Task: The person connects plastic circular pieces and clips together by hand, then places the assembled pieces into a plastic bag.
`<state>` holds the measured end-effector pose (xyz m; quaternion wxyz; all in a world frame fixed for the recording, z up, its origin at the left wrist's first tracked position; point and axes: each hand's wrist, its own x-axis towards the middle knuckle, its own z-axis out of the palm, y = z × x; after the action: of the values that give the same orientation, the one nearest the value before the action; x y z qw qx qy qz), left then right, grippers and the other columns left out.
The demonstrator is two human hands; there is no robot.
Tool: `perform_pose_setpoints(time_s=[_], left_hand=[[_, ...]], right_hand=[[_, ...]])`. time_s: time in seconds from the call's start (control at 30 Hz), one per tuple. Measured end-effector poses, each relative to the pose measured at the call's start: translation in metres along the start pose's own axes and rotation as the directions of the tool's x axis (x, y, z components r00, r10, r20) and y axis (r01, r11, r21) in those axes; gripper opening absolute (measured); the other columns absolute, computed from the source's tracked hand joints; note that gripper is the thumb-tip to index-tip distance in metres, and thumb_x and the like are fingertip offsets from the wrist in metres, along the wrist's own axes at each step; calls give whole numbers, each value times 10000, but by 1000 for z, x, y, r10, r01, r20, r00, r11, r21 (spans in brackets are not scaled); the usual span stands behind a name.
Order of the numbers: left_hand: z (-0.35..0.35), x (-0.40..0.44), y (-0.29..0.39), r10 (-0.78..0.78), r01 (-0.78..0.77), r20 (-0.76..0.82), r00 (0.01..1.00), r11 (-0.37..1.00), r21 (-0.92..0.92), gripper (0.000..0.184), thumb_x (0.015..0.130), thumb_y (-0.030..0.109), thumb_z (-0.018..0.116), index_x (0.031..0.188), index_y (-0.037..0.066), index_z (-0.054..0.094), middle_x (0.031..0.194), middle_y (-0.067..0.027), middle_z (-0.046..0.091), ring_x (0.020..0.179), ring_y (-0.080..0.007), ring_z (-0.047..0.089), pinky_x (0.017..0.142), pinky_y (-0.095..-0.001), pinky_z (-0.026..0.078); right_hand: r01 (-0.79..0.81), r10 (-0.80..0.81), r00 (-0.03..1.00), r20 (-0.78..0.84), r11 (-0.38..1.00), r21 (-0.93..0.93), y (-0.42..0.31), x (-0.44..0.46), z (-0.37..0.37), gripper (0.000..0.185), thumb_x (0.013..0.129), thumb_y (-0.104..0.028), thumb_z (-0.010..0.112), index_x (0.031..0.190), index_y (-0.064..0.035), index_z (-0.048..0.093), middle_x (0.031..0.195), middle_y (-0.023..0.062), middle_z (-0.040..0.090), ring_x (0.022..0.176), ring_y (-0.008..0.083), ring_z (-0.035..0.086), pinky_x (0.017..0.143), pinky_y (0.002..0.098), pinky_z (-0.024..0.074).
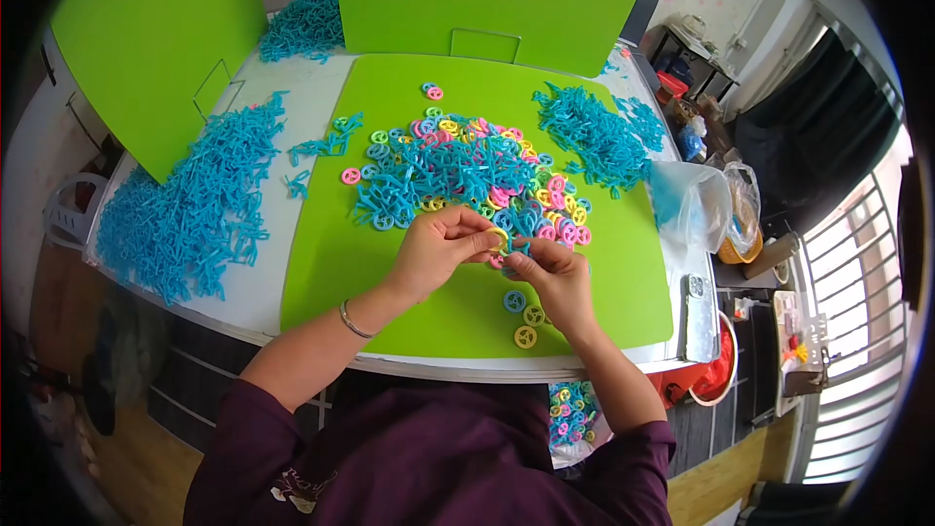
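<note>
My left hand (438, 249) pinches a small yellow plastic wheel (500, 236) over the green mat (341, 282). Close beside it, my right hand (555, 278) has its thumb and fingers closed on a blue plastic piece (520, 245), which meets the wheel; whether the two are joined is hidden by the fingers. Just beyond both hands lies a mixed heap of blue pieces (458, 168) and pink, yellow, green and blue wheels (557, 200). Nearer me, below the right hand, a blue wheel (514, 302) and two yellow wheels (526, 336) lie flat on the mat.
Large piles of blue pieces stand at the left (195, 205) and right (596, 136). Upright green boards (497, 0) border the back and left. A phone (695, 307) and a clear plastic bag (690, 205) sit at the right edge. Below the table is a container of wheels (573, 414).
</note>
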<state>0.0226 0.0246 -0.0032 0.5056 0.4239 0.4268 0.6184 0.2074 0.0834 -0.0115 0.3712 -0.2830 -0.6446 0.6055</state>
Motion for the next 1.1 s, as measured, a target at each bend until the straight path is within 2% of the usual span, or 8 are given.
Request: perform_pose_setpoints(time_s=[0.2, 0.33, 0.4, 0.5, 0.6, 0.7, 0.83, 1.1], left_hand=[[5, -5, -5, -16, 10, -56, 998, 995, -103, 71, 862, 32, 656, 915, -15, 660, 875, -87, 679, 784, -115, 659, 689, -226, 569], [3, -4, 0, -70, 63, -60, 996, 992, -112, 56, 859, 50, 666, 898, 11, 657, 855, -53, 666, 773, -106, 646, 693, -232, 569], [3, -4, 1, -61, 56, -52, 997, 994, -91, 51, 867, 57, 658, 900, 18, 655, 862, -50, 665, 779, -102, 642, 705, -233, 566], [4, -4, 2, -94, 86, -37, 995, 979, -186, 51, 877, 61, 647, 910, 22, 641, 871, -45, 661, 789, -99, 638, 722, -231, 560], [5, -4, 1, -103, 92, -40, 994, 970, -226, 56, 890, 66, 632, 924, 22, 622, 874, -39, 655, 793, -94, 634, 730, -228, 553], [8, -5, -2, -48, 41, -50, 998, 990, -132, 62, 898, 73, 624, 928, 20, 611, 867, -36, 651, 789, -93, 631, 728, -226, 551], [7, -5, -4, -26, 23, -31, 999, 996, -90, 71, 902, 79, 621, 925, 12, 609, 865, -39, 650, 789, -93, 629, 727, -227, 552], [7, -7, -7, -35, 29, -64, 997, 996, -87, 67, 885, 55, 638, 905, -6, 620, 834, -52, 656, 745, -95, 638, 695, -222, 553]], right_hand=[[-142, 142, 990, 12, 977, 156, -6, -2, 6, 203, 875, -58, 648, 1047, 48, 654, 858, 84, 684, 773, 138, 661, 707, 271, 564], [60, -61, 998, 7, 952, -299, -7, -6, 10, 208, 862, -93, 677, 1017, 46, 663, 839, 61, 676, 759, 119, 656, 676, 242, 547], [202, -218, 974, 61, 714, -671, -16, -11, 16, 203, 862, -94, 678, 1001, 53, 664, 829, 58, 671, 762, 120, 656, 682, 242, 547], [54, -66, 997, -51, 978, -202, -1, -7, 14, 175, 872, -97, 668, 966, 51, 665, 829, 59, 673, 749, 110, 651, 675, 240, 547], [-106, 107, 994, -13, 989, 100, -9, -3, 16, 148, 882, -100, 658, 925, 42, 667, 823, 59, 674, 732, 98, 642, 667, 233, 547], [-138, 142, 990, -25, 983, 123, -9, -2, 16, 147, 890, -107, 651, 891, 39, 661, 812, 58, 671, 724, 98, 641, 669, 230, 551], [1, -9, 998, -61, 992, -130, 3, -3, 15, 150, 869, -95, 671, 946, 33, 673, 784, 47, 671, 715, 89, 636, 643, 225, 531], [213, -304, 952, -25, 721, -660, -9, -8, 16, 128, 820, -30, 689, 935, 26, 686, 738, 66, 670, 676, 86, 636, 586, 222, 496]])
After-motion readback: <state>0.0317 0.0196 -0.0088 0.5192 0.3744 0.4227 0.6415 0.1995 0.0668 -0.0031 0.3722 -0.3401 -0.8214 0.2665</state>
